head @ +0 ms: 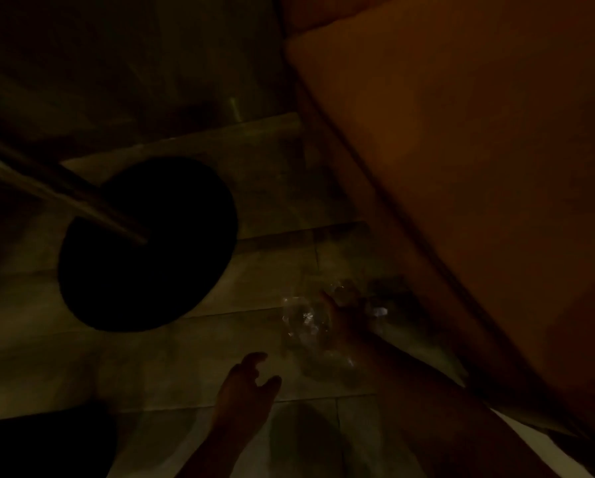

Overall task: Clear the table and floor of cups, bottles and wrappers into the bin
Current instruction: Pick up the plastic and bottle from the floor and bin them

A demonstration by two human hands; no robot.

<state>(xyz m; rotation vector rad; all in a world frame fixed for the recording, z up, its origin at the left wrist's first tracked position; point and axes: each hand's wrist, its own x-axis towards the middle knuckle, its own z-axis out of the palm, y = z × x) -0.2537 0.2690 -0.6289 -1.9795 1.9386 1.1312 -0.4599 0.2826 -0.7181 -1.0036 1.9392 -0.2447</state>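
Floor stage, dim light. Item: crumpled clear plastic bottle (304, 322), lying on the pale tiled floor (172, 367) just beside the orange upholstered sofa (461, 167). Your right hand (344, 315) is on it; whether those fingers have clamped, you cannot tell in the murk. Your left hand (244, 391) hangs nearby, fingers apart, empty. Next, probably: secure grip, lift, find the bin, which is unseen. Round black table base (147, 243) stands left; open tile lies between.

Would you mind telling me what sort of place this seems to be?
Probably a dim café or lounge seating area: tiled floor, an orange cushioned seat, and a round black pedestal base, likely a table's.
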